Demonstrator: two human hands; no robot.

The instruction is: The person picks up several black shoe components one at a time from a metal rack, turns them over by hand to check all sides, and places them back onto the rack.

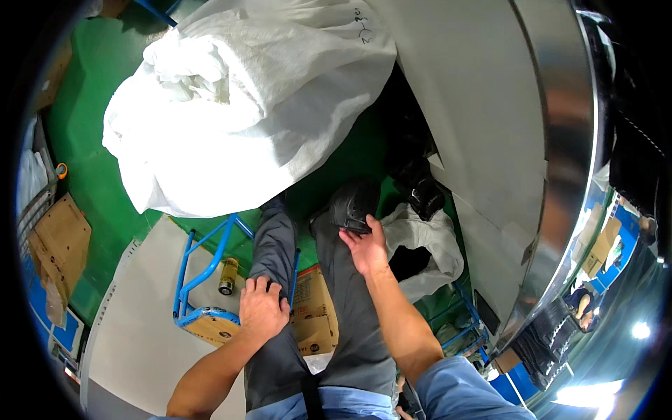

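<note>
My left hand [264, 309] rests on my grey trouser leg [274, 245], its fingers loosely bent over the cloth and holding nothing. Near the end of my other leg, my right hand [367, 250] is turned partly palm up with its fingers apart. Its fingertips are at the edge of a black shoe [352, 206] with small holes; whether they touch it I cannot tell. Just right of that hand stands a white bag [443, 260] with a dark opening. Shiny black pieces [423, 194] lie behind the bag, their kind unclear.
A big white sack [294, 133] fills the far left over a green floor [80, 140]. Blue-framed stools [210, 269], a bottle [228, 276] and a cardboard box [313, 308] surround my legs. On the right runs a grey metal-edged table [483, 126]. Another person [582, 304] is far right.
</note>
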